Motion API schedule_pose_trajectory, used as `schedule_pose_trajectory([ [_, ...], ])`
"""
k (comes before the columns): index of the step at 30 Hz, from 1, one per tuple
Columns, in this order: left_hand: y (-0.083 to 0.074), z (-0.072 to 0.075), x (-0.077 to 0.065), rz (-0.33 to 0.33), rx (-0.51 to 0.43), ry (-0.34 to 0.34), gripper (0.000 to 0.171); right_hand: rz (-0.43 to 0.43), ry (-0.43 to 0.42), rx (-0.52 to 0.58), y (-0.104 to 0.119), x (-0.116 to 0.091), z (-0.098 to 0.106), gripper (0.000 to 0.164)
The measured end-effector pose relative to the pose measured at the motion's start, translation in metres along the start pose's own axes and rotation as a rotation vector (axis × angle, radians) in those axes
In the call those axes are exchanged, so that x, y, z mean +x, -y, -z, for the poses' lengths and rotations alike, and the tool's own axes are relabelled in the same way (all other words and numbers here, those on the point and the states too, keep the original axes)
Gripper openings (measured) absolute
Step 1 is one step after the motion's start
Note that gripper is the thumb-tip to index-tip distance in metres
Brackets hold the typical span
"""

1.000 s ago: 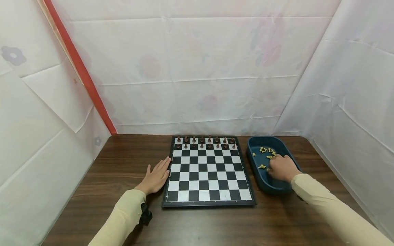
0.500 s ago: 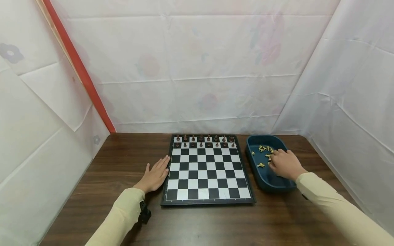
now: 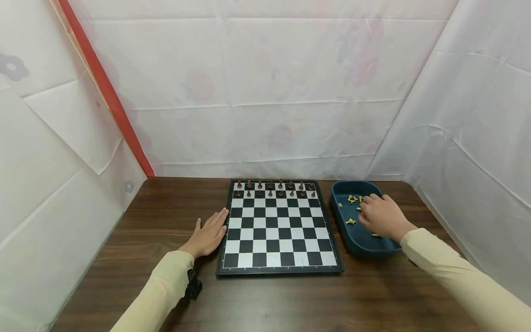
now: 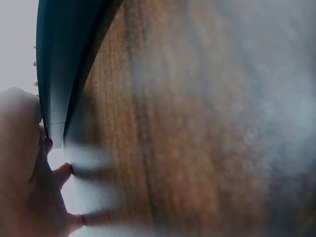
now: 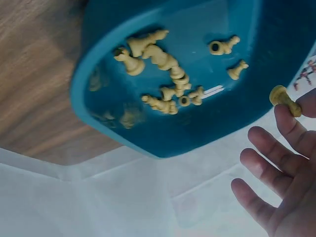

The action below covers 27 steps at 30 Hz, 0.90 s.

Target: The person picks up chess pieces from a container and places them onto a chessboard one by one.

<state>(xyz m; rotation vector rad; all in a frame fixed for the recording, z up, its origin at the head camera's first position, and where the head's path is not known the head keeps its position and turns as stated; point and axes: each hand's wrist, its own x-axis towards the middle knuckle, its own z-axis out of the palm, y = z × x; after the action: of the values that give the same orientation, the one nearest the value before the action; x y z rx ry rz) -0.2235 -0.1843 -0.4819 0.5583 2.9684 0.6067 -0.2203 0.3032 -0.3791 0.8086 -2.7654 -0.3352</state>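
My left hand (image 3: 206, 235) lies with straight fingers against the left edge of a black-and-white chessboard (image 3: 272, 222). In the left wrist view, its fingers touch the table beside the board's dark side wall (image 4: 61, 64). Over a dark blue tray (image 3: 358, 233) is my right hand (image 3: 381, 216). The right wrist view shows its thumb and index finger pinching a pale yellow chess piece (image 5: 280, 97), while the other fingers spread loosely. Several yellow chess pieces (image 5: 173, 71) lie tumbled in the tray. The hand hides part of them in the head view.
Several dark brown chess pieces (image 3: 270, 186) stand in two rows along the board's far side. The brown wooden table (image 3: 174, 203) meets white sheeting (image 3: 265, 92) at the back and both sides. A red strip (image 3: 108, 92) runs up the left corner.
My right hand has shifted slightly toward the tray's far side and lifted a little, uncovering a yellow piece nearer the front. The left hand stays in place; the head view tilts slightly.
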Motion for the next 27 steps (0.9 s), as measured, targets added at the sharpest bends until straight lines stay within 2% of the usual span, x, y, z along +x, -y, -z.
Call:
schedule_pose_trajectory([
  [8, -0.001, 0.002, 0.0, 0.001, -0.008, -0.01, 0.053, 0.06, -0.02, -0.017, 0.02, 0.006, 0.013, 0.025],
  [16, -0.002, 0.002, -0.001, 0.013, -0.007, 0.004, 0.053, 0.128, -0.059, -0.076, 0.05, 0.01, 0.015, 0.021],
  [27, -0.001, 0.001, -0.002, -0.005, -0.01, -0.008, 0.053, 0.176, 0.005, -0.053, 0.088, 0.019, 0.016, 0.021],
])
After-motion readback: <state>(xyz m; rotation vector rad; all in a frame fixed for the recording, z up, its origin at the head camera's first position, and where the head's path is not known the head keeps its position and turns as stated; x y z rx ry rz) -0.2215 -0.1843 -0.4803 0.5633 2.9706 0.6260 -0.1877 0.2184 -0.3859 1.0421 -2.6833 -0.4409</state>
